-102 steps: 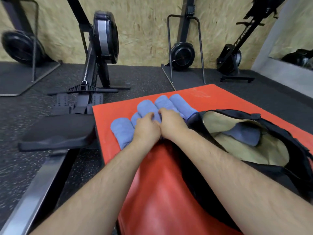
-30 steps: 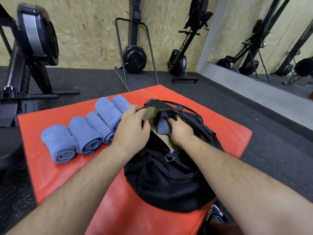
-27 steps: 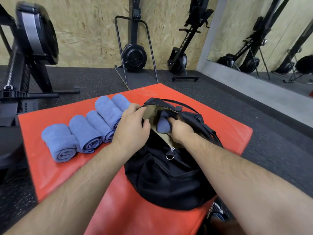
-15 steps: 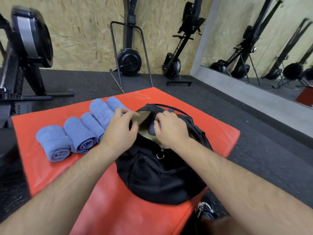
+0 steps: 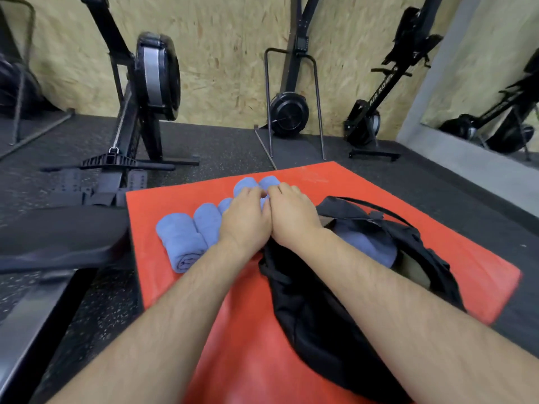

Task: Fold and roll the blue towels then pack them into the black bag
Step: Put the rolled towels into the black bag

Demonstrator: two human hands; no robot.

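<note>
Left hand [image 5: 246, 221], right hand [image 5: 293, 215] touching, both curled over rolled towel [image 5: 269, 181] beside black bag [image 5: 320, 316].

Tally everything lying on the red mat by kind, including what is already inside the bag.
Black fabric duffel bag: 1
Rolled blue cloth towel inside that bag: 1
Rolled blue cloth towels out on the red padded mat: 5
Total: 7

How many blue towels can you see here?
6 towels. Five lie in a row on the mat, partly under the hands; one is in the bag. Others may be hidden inside.
</note>
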